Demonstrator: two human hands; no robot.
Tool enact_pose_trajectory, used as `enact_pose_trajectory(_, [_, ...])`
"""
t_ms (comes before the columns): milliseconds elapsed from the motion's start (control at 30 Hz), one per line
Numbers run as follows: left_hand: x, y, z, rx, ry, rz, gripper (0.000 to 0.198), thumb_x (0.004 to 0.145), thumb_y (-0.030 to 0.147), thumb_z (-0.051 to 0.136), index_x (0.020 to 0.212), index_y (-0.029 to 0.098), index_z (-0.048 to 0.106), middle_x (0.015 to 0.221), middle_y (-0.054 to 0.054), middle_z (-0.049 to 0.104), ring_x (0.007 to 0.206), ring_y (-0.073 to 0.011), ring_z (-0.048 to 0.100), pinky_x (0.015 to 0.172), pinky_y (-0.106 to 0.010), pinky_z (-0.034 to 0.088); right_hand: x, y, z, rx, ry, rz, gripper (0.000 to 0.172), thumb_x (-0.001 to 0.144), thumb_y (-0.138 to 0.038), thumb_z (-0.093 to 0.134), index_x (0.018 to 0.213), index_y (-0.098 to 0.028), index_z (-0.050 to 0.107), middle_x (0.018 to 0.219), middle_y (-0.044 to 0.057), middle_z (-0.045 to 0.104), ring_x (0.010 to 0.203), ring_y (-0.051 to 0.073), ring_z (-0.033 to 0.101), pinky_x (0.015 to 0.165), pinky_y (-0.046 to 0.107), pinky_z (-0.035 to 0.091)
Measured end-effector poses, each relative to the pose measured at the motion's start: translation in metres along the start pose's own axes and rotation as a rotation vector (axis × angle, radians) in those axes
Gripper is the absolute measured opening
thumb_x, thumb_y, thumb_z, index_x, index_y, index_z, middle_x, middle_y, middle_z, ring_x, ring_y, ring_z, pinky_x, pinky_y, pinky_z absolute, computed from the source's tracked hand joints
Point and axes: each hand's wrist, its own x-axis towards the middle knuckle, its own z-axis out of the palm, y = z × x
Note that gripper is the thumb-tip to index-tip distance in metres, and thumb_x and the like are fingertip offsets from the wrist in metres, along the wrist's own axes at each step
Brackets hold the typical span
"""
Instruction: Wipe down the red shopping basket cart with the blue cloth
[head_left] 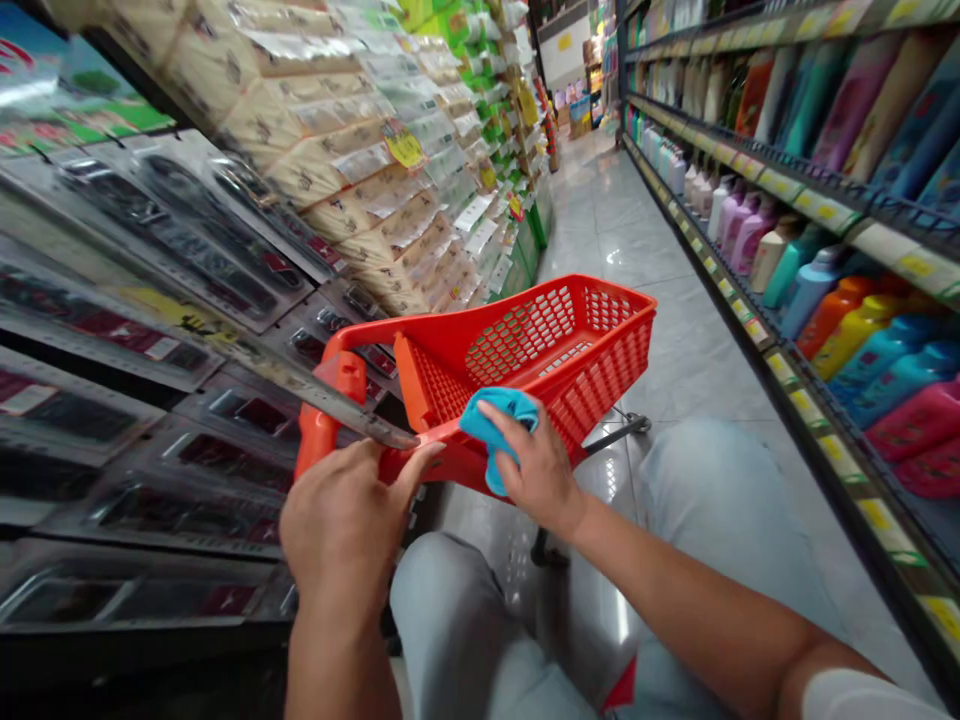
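Observation:
A red plastic shopping cart (607,365) with perforated sides stands in the aisle, its handle end close to me. My left hand (356,500) is closed on the cart's near rim, beside the end of a shelf edge strip, with the thumb along the top. In my right hand (536,465) is a blue cloth (499,420), pressed against the cart's near side rim, the index finger lying over the cloth. The cart's basket shows nothing inside it.
Hanging blister packs (202,220) and stacked tissue packs (352,120) line the left. Shelves of bottles (847,320) run along the right. Tiled floor (637,240) stretches ahead. My knees are below the cart, and a metal cart leg (611,435) juts out right.

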Motion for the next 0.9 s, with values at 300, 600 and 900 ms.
enact_pose_trajectory(300, [-0.02,0.014,0.002,-0.286,0.475,0.146,0.014,0.086,0.035,0.071,0.098,0.027,0.072,0.098,-0.008,0.071,0.097,-0.0272,0.064,0.1,-0.044,0.044,-0.014,0.04,0.017,-0.069,0.345,0.243,0.051,0.092,-0.017,0.047,0.143,-0.023,0.052,0.134,0.014,0.055,0.123,0.028,0.055,0.107,0.053,0.048])
enact_pose_trajectory(600, [0.06,0.066,0.045,0.16,-0.477,0.373,0.05,0.104,0.041,0.027,0.097,0.014,0.068,0.079,-0.017,0.073,0.08,-0.0345,0.073,0.067,-0.037,0.049,-0.035,0.037,0.034,-0.083,0.108,0.216,0.04,0.09,-0.014,0.049,0.125,-0.024,0.065,0.13,0.013,0.055,0.121,0.027,0.056,0.105,0.047,0.051])
enact_pose_trajectory(900, [0.069,0.066,0.057,0.262,-0.478,0.42,0.07,0.102,0.053,0.011,0.101,0.013,0.068,0.076,-0.021,0.072,0.08,-0.0397,0.072,0.066,-0.039,0.046,-0.048,0.04,0.047,-0.108,-0.157,0.142,0.043,0.085,-0.013,0.055,0.125,-0.027,0.068,0.132,0.012,0.054,0.117,0.026,0.058,0.1,0.042,0.054])
